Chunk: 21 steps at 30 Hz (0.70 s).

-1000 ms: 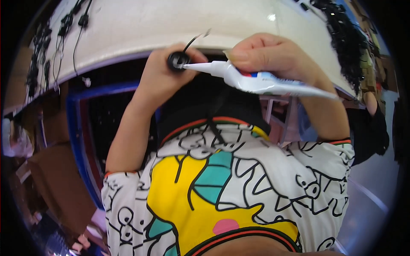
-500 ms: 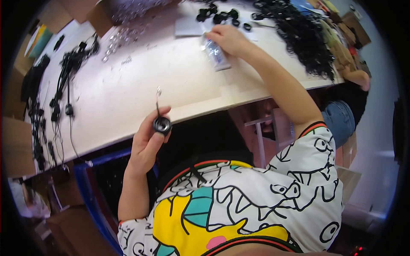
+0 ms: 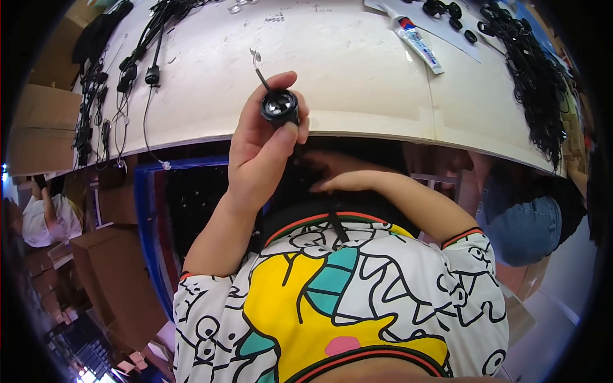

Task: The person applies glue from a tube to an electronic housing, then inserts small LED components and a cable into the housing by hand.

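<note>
Black cylinder [image 3: 279, 106], left fingers [image 3: 282, 80] around it

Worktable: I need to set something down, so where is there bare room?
Widest: the worktable between the left hand, holding a black round part, and the white tube. A smaller patch lies between that hand and the black cables. Crowded: the left side, and the right with black rings and tangled cords.

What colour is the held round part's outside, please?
The round part is black outside, best seen in the head view.
</note>
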Each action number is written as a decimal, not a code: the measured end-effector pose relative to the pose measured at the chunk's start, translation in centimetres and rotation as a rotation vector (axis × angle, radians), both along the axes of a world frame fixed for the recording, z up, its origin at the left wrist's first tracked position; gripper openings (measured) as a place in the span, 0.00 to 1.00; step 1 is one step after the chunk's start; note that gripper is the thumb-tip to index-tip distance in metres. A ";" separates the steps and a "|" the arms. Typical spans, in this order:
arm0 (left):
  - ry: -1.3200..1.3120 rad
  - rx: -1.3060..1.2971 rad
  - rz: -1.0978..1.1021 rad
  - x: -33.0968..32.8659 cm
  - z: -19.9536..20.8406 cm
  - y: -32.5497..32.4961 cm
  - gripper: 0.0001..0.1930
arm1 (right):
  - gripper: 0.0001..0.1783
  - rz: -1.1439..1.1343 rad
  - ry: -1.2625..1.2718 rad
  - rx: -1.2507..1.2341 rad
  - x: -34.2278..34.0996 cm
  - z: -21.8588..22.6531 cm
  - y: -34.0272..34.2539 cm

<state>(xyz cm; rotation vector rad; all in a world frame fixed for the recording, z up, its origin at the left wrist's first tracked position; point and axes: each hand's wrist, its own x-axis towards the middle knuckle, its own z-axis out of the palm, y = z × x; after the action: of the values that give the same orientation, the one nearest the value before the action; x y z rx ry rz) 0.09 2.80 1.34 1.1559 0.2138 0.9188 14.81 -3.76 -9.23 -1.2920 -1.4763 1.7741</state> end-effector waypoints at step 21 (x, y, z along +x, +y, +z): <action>0.271 0.024 0.022 -1.0 0.6 -0.4 0.21 | 0.21 -0.068 0.054 0.237 -1.5 -5.0 -0.1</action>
<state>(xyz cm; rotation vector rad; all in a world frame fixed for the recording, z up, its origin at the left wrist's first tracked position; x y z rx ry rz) -0.89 2.43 1.97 1.3013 0.4367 0.7840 13.36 -3.85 -14.24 -1.1513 -1.5407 1.5269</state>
